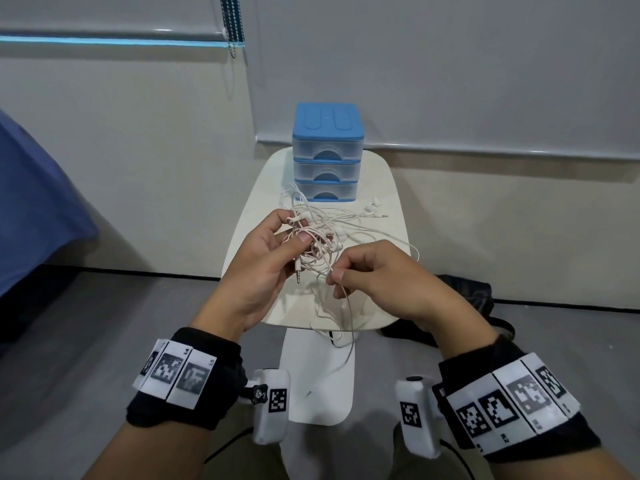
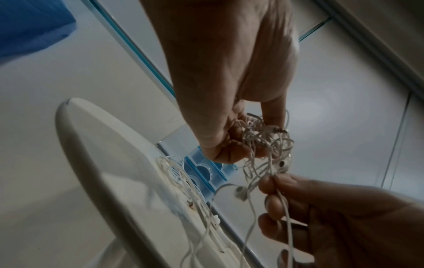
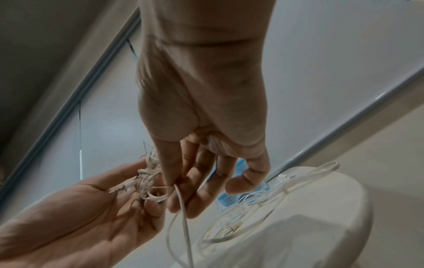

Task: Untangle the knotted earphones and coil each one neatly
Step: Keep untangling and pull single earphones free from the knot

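A knot of white and pale pink earphone cables [image 1: 317, 249] hangs above the small white table [image 1: 381, 306]. My left hand [image 1: 273, 251] grips the knot [image 2: 263, 143] between thumb and fingers, and a jack plug [image 1: 298, 273] dangles below it. My right hand [image 1: 367, 275] pinches one white cable [image 1: 348, 313] that runs down from the knot over the table's near edge; the same cable [image 3: 183, 204] shows between thumb and forefinger in the right wrist view. More loose earphones [image 1: 360, 220] lie on the table.
A blue three-drawer plastic box [image 1: 327, 155] stands at the table's far end, close behind the cables. The wall is just beyond it. A blue cloth [image 1: 31, 202] is at the left, and dark shoes [image 1: 464, 296] lie on the grey floor at the right.
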`<state>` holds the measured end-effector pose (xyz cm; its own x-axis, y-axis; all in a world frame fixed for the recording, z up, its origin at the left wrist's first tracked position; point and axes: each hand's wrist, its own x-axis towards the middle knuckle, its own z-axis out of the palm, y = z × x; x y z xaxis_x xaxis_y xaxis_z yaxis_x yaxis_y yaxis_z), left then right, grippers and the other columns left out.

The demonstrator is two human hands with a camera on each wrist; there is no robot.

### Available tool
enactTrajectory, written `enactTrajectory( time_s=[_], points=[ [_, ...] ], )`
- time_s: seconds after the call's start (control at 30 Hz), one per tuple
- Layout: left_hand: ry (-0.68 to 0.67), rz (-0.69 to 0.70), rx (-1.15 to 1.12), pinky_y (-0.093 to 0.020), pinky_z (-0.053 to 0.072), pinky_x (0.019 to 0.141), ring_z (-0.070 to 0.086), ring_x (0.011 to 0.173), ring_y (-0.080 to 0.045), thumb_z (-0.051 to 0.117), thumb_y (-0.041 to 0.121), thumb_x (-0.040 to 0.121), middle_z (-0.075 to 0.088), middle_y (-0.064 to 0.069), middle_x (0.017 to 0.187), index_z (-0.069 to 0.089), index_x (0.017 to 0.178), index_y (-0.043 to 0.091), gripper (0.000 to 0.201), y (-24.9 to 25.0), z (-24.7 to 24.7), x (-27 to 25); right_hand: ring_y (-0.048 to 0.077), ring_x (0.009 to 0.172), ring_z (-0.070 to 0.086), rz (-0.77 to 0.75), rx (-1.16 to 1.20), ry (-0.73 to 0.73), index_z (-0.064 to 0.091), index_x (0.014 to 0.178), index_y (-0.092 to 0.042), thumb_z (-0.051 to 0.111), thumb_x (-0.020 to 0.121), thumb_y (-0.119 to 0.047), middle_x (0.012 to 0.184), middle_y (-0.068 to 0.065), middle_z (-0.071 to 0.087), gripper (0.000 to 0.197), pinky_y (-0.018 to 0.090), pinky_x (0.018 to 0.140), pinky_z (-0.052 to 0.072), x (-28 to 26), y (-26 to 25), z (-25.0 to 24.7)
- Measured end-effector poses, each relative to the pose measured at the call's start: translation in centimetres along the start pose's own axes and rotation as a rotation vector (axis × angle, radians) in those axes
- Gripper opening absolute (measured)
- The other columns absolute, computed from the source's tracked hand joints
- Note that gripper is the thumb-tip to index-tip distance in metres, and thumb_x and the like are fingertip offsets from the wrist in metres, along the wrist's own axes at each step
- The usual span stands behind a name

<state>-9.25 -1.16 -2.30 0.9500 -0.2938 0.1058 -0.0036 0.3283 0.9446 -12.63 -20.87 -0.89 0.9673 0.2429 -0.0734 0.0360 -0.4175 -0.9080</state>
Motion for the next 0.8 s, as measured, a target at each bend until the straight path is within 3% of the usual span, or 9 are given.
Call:
enactTrajectory(
  time_s=[0.1, 0.23, 0.4, 0.5, 0.63, 0.73, 0.8],
  points=[
    [-0.012, 0.014, 0.006, -0.041, 0.052, 0.094, 0.067, 0.099, -0.028, 0.067, 0.013, 0.089, 0.073, -0.014, 0.111, 0.058, 0.12, 0.012, 0.032, -0.1, 0.2, 0.0, 0.01, 0.072, 0.066, -0.037, 0.049, 0.079, 0.074, 0.088, -0.004, 0.067, 0.095, -0.008, 0.078, 0.012, 0.076, 0.011, 0.019, 0.075, 0.049, 0.3, 0.0, 0.5],
    [-0.017, 0.034, 0.027, -0.037, 0.049, 0.089, 0.067, 0.096, -0.023, 0.067, 0.01, 0.088, 0.074, -0.008, 0.107, 0.059, 0.11, 0.016, 0.025, -0.3, 0.0, 0.0, 0.013, 0.068, 0.068, -0.073, 0.174, 0.19, 0.074, 0.086, 0.0, 0.071, 0.093, -0.006, 0.077, 0.015, 0.076, 0.01, 0.023, 0.077, 0.054, 0.6, 0.0, 1.1],
    [-0.021, 0.08, 0.039, -0.03, 0.058, 0.087, 0.07, 0.102, -0.024, 0.065, 0.001, 0.086, 0.074, -0.011, 0.113, 0.066, 0.113, 0.016, 0.031, -0.8, 0.1, -0.1, 0.017, 0.068, 0.069, -0.091, 0.319, 0.282, 0.071, 0.087, 0.006, 0.073, 0.09, 0.0, 0.075, 0.018, 0.074, 0.007, 0.024, 0.075, 0.055, 0.8, -0.4, 1.9],
    [0.004, 0.107, 0.046, -0.024, 0.056, 0.077, 0.068, 0.089, -0.019, 0.065, -0.006, 0.087, 0.072, -0.007, 0.101, 0.062, 0.103, 0.014, 0.025, -0.7, 0.0, 0.2, 0.02, 0.074, 0.072, -0.075, 0.335, 0.283, 0.07, 0.085, -0.001, 0.078, 0.085, 0.001, 0.08, 0.02, 0.075, 0.009, 0.027, 0.081, 0.056, 0.4, -0.3, 1.8],
    [0.011, 0.142, 0.081, -0.021, 0.052, 0.072, 0.063, 0.083, -0.015, 0.061, -0.015, 0.088, 0.066, -0.005, 0.097, 0.059, 0.098, 0.012, 0.028, -0.6, 0.1, 0.3, 0.025, 0.08, 0.075, -0.064, 0.395, 0.296, 0.056, 0.089, -0.01, 0.078, 0.082, 0.008, 0.082, 0.022, 0.075, 0.029, 0.034, 0.088, 0.057, -0.1, -0.2, 1.7],
    [0.005, 0.143, 0.111, -0.024, 0.052, 0.075, 0.065, 0.091, -0.019, 0.053, -0.023, 0.089, 0.07, -0.007, 0.101, 0.057, 0.106, -0.003, 0.027, -0.8, 0.6, 0.3, 0.023, 0.076, 0.073, -0.095, 0.453, 0.316, 0.047, 0.091, -0.012, 0.076, 0.082, 0.01, 0.079, 0.016, 0.076, 0.038, 0.033, 0.084, 0.057, 0.1, -0.5, 1.8],
    [0.005, 0.15, 0.112, -0.025, 0.053, 0.078, 0.065, 0.096, -0.021, 0.052, -0.024, 0.089, 0.072, -0.01, 0.106, 0.063, 0.106, 0.002, 0.033, -0.8, 0.8, 0.2, 0.024, 0.075, 0.072, -0.115, 0.46, 0.34, 0.047, 0.09, -0.013, 0.075, 0.082, 0.011, 0.076, 0.014, 0.075, 0.038, 0.035, 0.082, 0.057, 0.3, -0.7, 1.9]
  ],
)
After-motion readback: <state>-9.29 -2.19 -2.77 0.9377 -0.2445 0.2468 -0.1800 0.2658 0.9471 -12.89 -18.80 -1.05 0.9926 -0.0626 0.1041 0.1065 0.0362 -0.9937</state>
